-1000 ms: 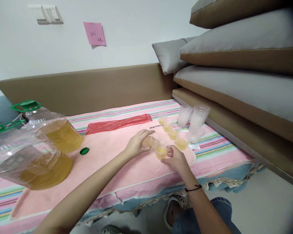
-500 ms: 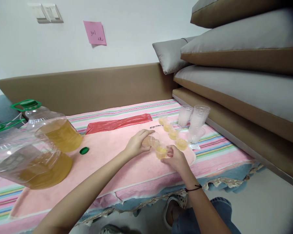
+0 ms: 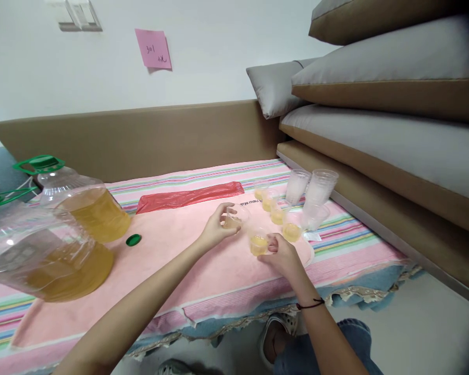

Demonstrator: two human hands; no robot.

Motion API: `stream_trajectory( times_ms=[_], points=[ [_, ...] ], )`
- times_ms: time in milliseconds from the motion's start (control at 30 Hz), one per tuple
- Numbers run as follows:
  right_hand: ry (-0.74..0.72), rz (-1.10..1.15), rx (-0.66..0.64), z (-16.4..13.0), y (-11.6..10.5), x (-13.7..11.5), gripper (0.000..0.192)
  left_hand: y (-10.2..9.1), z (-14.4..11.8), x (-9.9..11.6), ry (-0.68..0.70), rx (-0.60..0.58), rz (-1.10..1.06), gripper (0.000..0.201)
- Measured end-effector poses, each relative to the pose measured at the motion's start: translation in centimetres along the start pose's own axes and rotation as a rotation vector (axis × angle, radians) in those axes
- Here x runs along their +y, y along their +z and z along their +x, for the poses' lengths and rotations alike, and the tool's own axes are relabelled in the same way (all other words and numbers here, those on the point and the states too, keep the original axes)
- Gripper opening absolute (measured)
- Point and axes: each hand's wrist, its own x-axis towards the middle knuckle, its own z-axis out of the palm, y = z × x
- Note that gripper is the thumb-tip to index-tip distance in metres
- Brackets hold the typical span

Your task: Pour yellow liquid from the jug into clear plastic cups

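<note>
My left hand (image 3: 218, 227) grips a clear plastic cup (image 3: 239, 214) that is close to upright; how much liquid it holds is hard to make out. Just right of it, my right hand (image 3: 283, 252) has thumb and fingers closed on the side of a second plastic cup (image 3: 258, 244), with yellow liquid inside. Beyond the right hand, several cups of yellow liquid stand in a slanting row, the nearest cup (image 3: 292, 229) beside my fingers. All of this is over a pink towel (image 3: 172, 271).
Two big jugs (image 3: 74, 265) of yellow liquid with green handles stand at left, near a loose green cap (image 3: 133, 239). Stacked empty cups (image 3: 321, 186) are at right. A red plastic bag (image 3: 191, 196) lies behind the towel. Grey cushions (image 3: 383, 99) pile up on the right.
My left hand has tipped its cup back from a tilt over the right-hand cup to nearly upright, and drawn it slightly away. The right hand stays put.
</note>
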Motion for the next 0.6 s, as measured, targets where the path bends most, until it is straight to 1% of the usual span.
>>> stream_trajectory(
  times_ms=[167, 300, 367, 467, 500, 600],
  points=[
    [0.011, -0.007, -0.012, -0.2, -0.3, -0.6, 0.053, -0.8, 1.6, -1.3, -0.108, 0.106, -0.179, 0.059],
    [0.029, -0.008, -0.024, -0.4, -0.6, -1.6, 0.052, -0.6, 4.4, -2.6, -0.131, 0.175, -0.263, 0.065],
    [0.035, -0.005, -0.031, -0.5, -0.6, -2.1, 0.050, -0.1, 6.2, -3.3, -0.134, 0.188, -0.287, 0.066],
    [0.055, -0.026, -0.050, -0.8, -0.5, -2.8, 0.046, 1.3, 9.1, -4.3, -0.149, 0.184, -0.290, 0.065],
    [0.064, -0.038, -0.057, -0.8, -0.5, -3.0, 0.044, 1.8, 10.0, -4.7, -0.157, 0.184, -0.284, 0.061],
    [0.101, -0.072, -0.078, -1.0, -0.4, -3.8, 0.040, 3.3, 12.5, -5.8, -0.179, 0.205, -0.264, 0.038]
  ],
)
